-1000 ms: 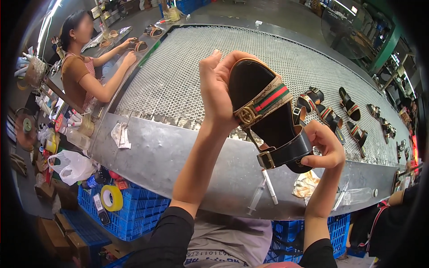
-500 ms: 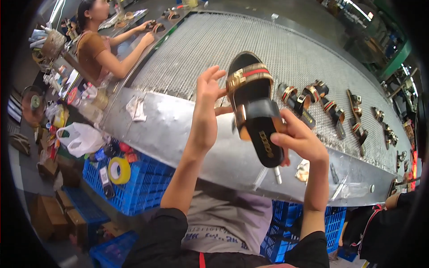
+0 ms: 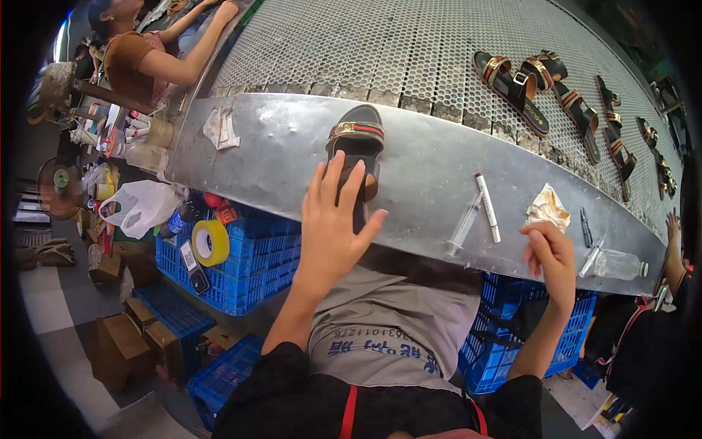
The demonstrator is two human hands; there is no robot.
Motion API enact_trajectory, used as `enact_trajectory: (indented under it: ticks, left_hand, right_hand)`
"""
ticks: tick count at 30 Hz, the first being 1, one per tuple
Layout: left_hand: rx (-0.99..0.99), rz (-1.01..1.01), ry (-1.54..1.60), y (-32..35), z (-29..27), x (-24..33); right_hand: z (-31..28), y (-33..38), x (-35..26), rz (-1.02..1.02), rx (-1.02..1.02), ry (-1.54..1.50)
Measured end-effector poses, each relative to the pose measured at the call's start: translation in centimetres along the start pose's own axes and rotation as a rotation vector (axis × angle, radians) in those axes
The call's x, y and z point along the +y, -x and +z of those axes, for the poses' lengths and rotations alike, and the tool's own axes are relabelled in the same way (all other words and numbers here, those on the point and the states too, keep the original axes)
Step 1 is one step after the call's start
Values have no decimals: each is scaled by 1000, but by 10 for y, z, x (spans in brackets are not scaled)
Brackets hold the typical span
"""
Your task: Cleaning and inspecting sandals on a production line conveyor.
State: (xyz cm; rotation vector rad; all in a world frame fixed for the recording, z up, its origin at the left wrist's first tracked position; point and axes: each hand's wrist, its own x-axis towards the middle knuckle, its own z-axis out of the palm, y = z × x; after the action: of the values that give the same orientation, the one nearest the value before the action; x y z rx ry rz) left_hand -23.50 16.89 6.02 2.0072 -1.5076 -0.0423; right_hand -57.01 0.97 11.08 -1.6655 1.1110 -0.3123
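Note:
A black sandal (image 3: 357, 143) with a gold buckle and a red and green strap lies on the smooth metal edge (image 3: 292, 157) of a perforated conveyor table. My left hand (image 3: 333, 223) rests flat on its heel end, fingers spread. My right hand (image 3: 552, 257) hovers at the table's near edge with fingers loosely curled, holding nothing, close to a crumpled rag (image 3: 547, 208). A plastic syringe (image 3: 463, 225) and a white marker pen (image 3: 488, 207) lie between my hands.
Several matching sandals (image 3: 512, 79) lie further back on the perforated belt (image 3: 409, 51). Another person (image 3: 139, 55) works at the far left. Blue crates (image 3: 241, 256) and a yellow tape roll (image 3: 210, 242) sit below the table, with a clear bottle (image 3: 618, 263) at the right.
The sandal was held up in both hands; now it lies on the metal edge. My left hand stays on it and my right hand has let go and moved right.

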Motion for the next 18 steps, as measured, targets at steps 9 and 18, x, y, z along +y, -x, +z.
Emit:
enact_trajectory:
  ticks: [9, 18]
  left_hand:
    - [-73, 148, -119, 14, 21, -20]
    - [-123, 104, -18, 15, 19, -29]
  right_hand:
    - [7, 39, 133, -67, 775, -200]
    - [2, 41, 143, -178, 970, -179]
